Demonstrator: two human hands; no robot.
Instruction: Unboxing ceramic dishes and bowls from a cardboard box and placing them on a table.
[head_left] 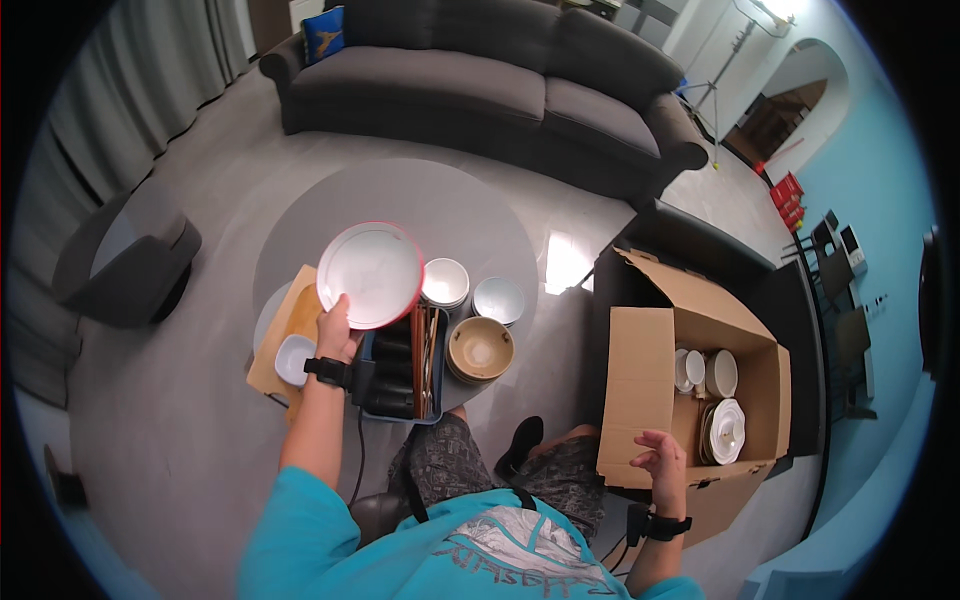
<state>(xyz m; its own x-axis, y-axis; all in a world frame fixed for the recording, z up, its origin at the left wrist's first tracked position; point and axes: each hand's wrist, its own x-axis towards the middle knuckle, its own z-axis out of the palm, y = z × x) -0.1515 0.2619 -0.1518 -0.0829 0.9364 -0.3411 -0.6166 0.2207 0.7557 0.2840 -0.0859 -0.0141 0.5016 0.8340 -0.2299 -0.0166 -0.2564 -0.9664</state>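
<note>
My left hand (337, 335) is closed on the near edge of a round white plate (370, 270) with a red rim. The plate hangs over the round grey table (400, 190), tilted toward me. On the right, my right hand (662, 462) holds nothing, its fingers apart and slightly bent, at the near-left edge of an opened cardboard box (640, 390). Inside that box stand white plates (727, 432) on edge, a stack of bowls (721, 373) and smaller white cups or bowls (688, 368).
Beside the plate are white bowls (445, 280), a pale blue bowl (498, 298) and tan bowls (481, 348). A blue tray (438, 408) holds chopsticks and black things. A wooden board (268, 365) and small white dish (295, 360) lie left. A grey sofa (470, 85) stands beyond.
</note>
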